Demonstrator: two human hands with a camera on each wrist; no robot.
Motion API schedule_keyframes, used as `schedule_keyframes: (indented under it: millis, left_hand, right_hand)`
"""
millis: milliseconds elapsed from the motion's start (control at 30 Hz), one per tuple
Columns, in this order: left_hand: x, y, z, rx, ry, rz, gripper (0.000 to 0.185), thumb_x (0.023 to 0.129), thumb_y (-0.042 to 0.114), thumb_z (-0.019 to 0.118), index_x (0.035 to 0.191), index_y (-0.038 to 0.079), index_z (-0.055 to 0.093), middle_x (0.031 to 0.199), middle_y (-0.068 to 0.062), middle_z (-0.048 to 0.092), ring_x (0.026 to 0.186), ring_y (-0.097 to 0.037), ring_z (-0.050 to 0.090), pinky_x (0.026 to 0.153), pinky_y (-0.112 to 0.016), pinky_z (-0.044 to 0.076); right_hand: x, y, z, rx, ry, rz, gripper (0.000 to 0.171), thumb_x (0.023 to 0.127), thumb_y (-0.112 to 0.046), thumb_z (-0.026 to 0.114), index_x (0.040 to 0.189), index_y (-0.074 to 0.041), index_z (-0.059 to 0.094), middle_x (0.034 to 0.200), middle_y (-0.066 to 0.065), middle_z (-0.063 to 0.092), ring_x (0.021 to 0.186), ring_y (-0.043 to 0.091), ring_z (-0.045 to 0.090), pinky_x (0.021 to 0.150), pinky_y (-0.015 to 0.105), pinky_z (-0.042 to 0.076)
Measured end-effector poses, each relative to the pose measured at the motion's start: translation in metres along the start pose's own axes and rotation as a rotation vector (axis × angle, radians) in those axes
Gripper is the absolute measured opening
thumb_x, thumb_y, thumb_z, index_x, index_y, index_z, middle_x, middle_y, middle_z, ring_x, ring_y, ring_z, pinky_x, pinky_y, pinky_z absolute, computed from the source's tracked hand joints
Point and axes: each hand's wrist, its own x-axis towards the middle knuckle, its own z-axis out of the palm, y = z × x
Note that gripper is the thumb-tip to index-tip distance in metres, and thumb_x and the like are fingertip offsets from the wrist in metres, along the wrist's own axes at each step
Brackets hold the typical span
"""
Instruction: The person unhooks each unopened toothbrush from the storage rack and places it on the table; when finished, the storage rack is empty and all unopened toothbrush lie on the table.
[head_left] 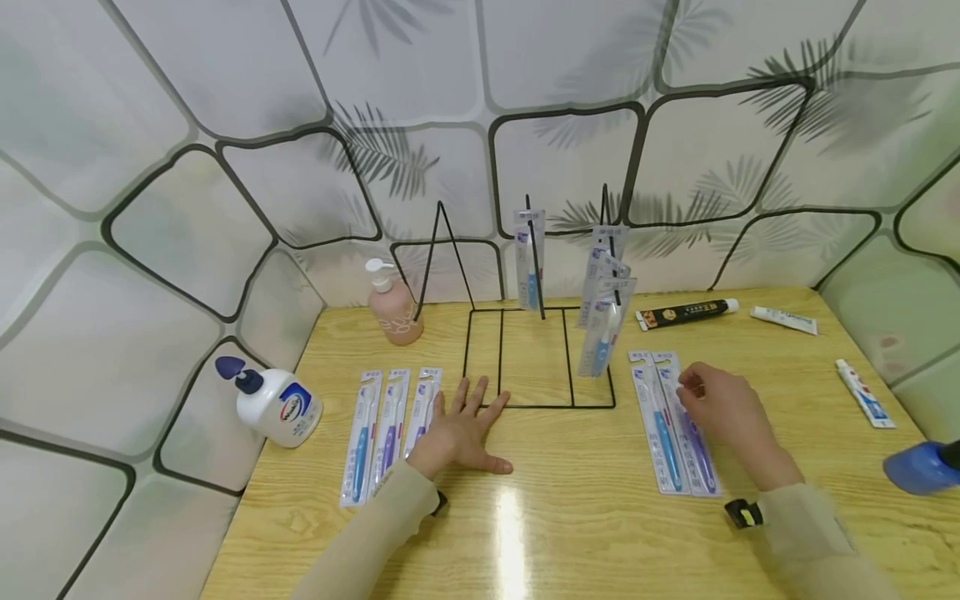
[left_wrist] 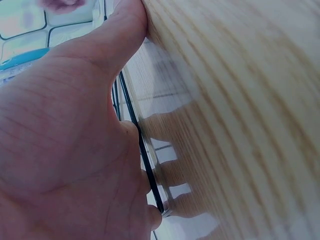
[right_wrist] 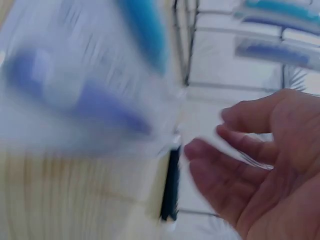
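Observation:
My left hand (head_left: 461, 427) lies flat on the wooden table (head_left: 585, 517), fingers spread. Its fingertips reach the front left corner of a black wire rack (head_left: 540, 407). The left wrist view shows the palm (left_wrist: 60, 150) pressed down beside the rack's wire (left_wrist: 145, 160). My right hand (head_left: 708, 400) hovers with loosely curled fingers over the top of two packaged toothbrushes, one blue (head_left: 663, 433) and one purple (head_left: 699, 454), lying flat on the table. In the right wrist view the fingers (right_wrist: 235, 150) hold nothing, and the packs (right_wrist: 80, 95) are blurred. More packs hang on the rack's pegs (head_left: 531, 267) (head_left: 603, 329).
Three packaged toothbrushes (head_left: 390, 429) lie left of my left hand. Two pump bottles stand at the left, one pink (head_left: 393, 310) and one white (head_left: 279, 406). Toothpaste tubes (head_left: 686, 313) (head_left: 783, 319) (head_left: 864, 393) lie at the back right. A blue object (head_left: 918, 467) sits at the right edge.

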Motion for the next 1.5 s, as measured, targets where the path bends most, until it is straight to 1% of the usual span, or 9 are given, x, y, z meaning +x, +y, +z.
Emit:
schedule_keyframes:
  millis: [100,233,367,500,867,1000,1100,1267,1500]
  left_hand:
    - [0.000,0.000,0.000,0.001,-0.003,-0.003,0.117,0.076,0.084,0.063,0.164,0.040,0.000,0.173,-0.003,-0.014,0.159,-0.035,-0.011,0.122,-0.070,0.002]
    - [0.001,-0.002,0.001,-0.014,-0.006,-0.006,0.117,0.075,0.083,0.064,0.163,0.041,0.000,0.173,-0.002,-0.014,0.159,-0.034,-0.011,0.122,-0.070,0.001]
    - [0.009,-0.007,0.010,-0.041,-0.017,-0.008,0.119,0.073,0.084,0.065,0.161,0.045,-0.005,0.171,0.000,-0.019,0.158,-0.033,-0.016,0.122,-0.070,-0.004]
    - [0.016,-0.011,0.017,-0.048,-0.010,-0.006,0.121,0.070,0.089,0.062,0.160,0.046,-0.009,0.170,0.001,-0.021,0.158,-0.033,-0.019,0.121,-0.071,-0.006]
    - [0.000,0.002,-0.001,-0.026,-0.010,-0.018,0.116,0.075,0.084,0.064,0.163,0.041,0.001,0.172,-0.002,-0.013,0.159,-0.035,-0.011,0.122,-0.071,0.001]
    - [-0.001,0.003,-0.002,-0.015,-0.005,-0.014,0.116,0.074,0.085,0.063,0.163,0.041,0.002,0.173,-0.002,-0.012,0.159,-0.035,-0.010,0.121,-0.071,0.002]
    - [0.001,0.002,-0.001,-0.010,-0.009,-0.017,0.116,0.075,0.085,0.062,0.163,0.042,0.000,0.172,-0.002,-0.013,0.159,-0.035,-0.011,0.122,-0.071,0.002]
    - [0.004,0.000,0.000,-0.008,-0.015,-0.022,0.117,0.074,0.085,0.063,0.163,0.043,0.000,0.172,-0.002,-0.014,0.159,-0.035,-0.012,0.122,-0.070,0.001]
    - [-0.001,0.002,-0.002,-0.025,-0.019,-0.022,0.116,0.075,0.084,0.064,0.163,0.043,0.000,0.173,-0.002,-0.013,0.160,-0.034,-0.009,0.123,-0.068,0.002]
  right_hand:
    - [-0.006,-0.022,0.006,0.067,0.043,-0.214,0.013,0.097,-0.010,0.066,0.107,-0.003,0.070,0.098,0.014,0.076,0.088,0.030,0.073,0.075,0.045,0.060]
    - [-0.011,-0.051,0.020,0.204,-0.042,-0.500,0.014,0.097,-0.005,0.066,0.108,-0.009,0.072,0.101,0.009,0.077,0.088,0.020,0.075,0.072,0.028,0.061]
    - [-0.013,-0.081,0.035,0.323,-0.106,-0.611,0.023,0.099,-0.007,0.064,0.122,-0.007,0.070,0.113,0.012,0.076,0.097,0.021,0.075,0.078,0.028,0.062]
    - [-0.010,-0.106,0.044,0.340,-0.039,-0.646,0.035,0.098,-0.008,0.066,0.133,-0.005,0.065,0.128,0.013,0.072,0.110,0.027,0.071,0.086,0.040,0.061]
    - [0.024,-0.158,0.049,0.373,0.014,-0.557,0.074,0.098,-0.016,0.067,0.161,-0.010,0.029,0.167,0.017,0.027,0.152,0.042,0.030,0.114,0.066,0.035]
    - [0.043,-0.174,0.049,0.483,0.040,-0.438,0.079,0.098,-0.016,0.065,0.163,-0.010,0.020,0.170,0.020,0.010,0.148,0.048,0.033,0.111,0.065,0.039]
    - [0.057,-0.184,0.049,0.561,0.109,-0.350,0.076,0.098,-0.015,0.064,0.162,-0.008,0.023,0.170,0.019,0.005,0.147,0.047,0.034,0.111,0.063,0.041]
    - [0.080,-0.193,0.049,0.617,0.257,-0.278,0.062,0.097,-0.012,0.064,0.153,-0.005,0.040,0.170,0.017,0.005,0.155,0.041,0.019,0.113,0.064,0.036]
    - [0.105,-0.197,0.049,0.640,0.339,-0.284,0.046,0.095,-0.004,0.062,0.141,-0.004,0.055,0.170,0.016,0.010,0.156,0.038,0.016,0.116,0.062,0.033]
